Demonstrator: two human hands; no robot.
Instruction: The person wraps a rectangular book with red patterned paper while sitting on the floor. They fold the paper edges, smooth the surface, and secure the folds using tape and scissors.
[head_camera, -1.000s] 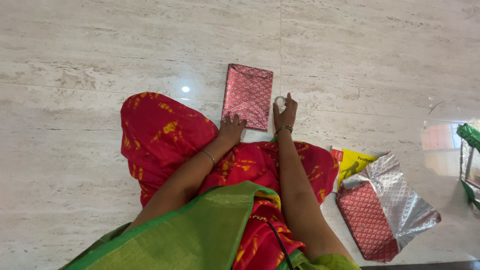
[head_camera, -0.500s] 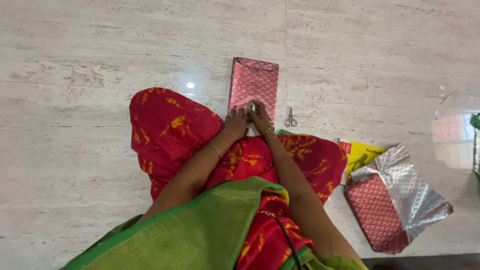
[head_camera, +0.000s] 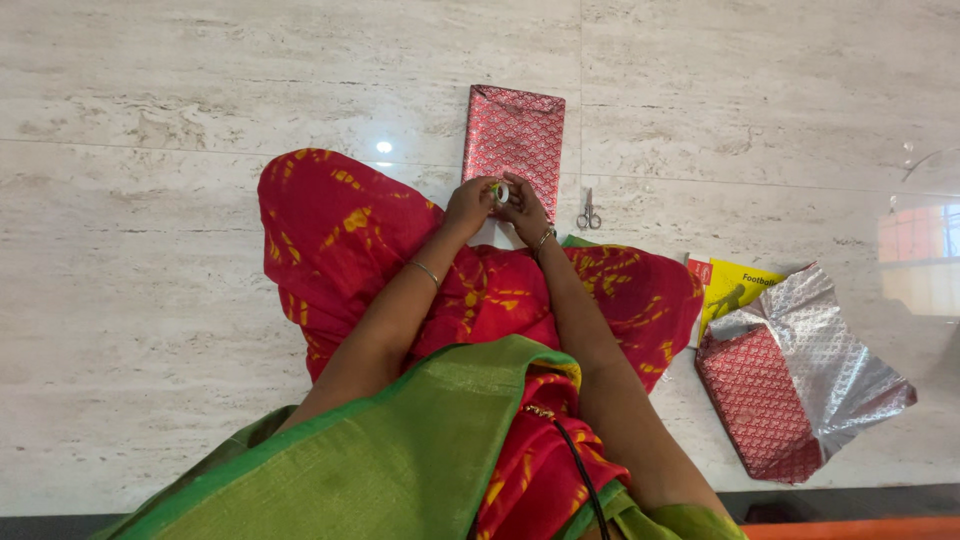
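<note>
A flat box wrapped in red patterned paper (head_camera: 516, 135) lies on the marble floor in front of me. Both hands meet over its near edge. My left hand (head_camera: 470, 205) and my right hand (head_camera: 523, 207) together pinch a small roll of clear tape (head_camera: 499, 192) with a green core. Small scissors (head_camera: 588, 213) lie on the floor just right of my right hand.
A loose sheet of red and silver wrapping paper (head_camera: 800, 375) lies at the right, partly covering a yellow package (head_camera: 735, 293). My red and yellow garment (head_camera: 330, 250) spreads over the floor at the left and under my arms.
My right hand picked up the tape roll from beside the box and brought it to my left hand. The scissors came into sight where that hand was. Both hands lifted slightly.
</note>
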